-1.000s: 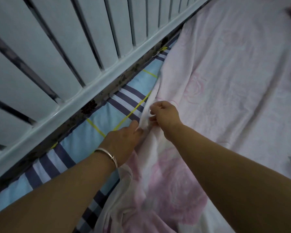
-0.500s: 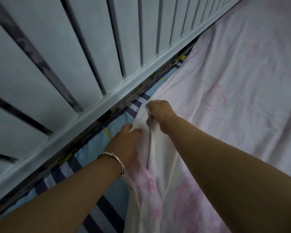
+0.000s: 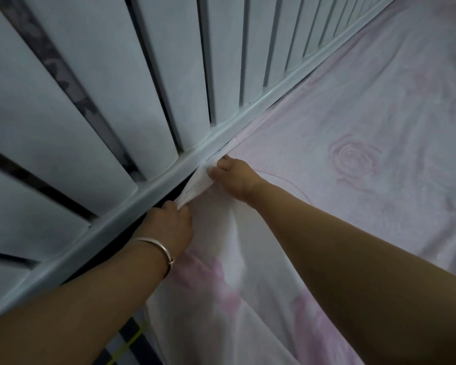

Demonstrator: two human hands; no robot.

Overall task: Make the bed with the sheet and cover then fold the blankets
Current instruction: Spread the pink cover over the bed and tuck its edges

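Note:
A white sheet with pale pink roses covers the bed from the middle to the right. My left hand, a silver bangle on its wrist, grips a bunched fold of the sheet's edge against the bed rail. My right hand, a little farther along the rail, pinches the same edge between thumb and curled fingers. The stretch of sheet between my hands is pulled taut and lifted. At the bottom, a small patch of the blue striped mattress cover shows beside the sheet.
A white slatted bed rail runs diagonally from the lower left to the upper right, right beside both hands. Dark gaps show between the slats and under the rail. The sheet lies smooth to the right.
Both hands carried the sheet's edge left to the rail, covering most of the striped mattress cover. The view shifted closer to the rail.

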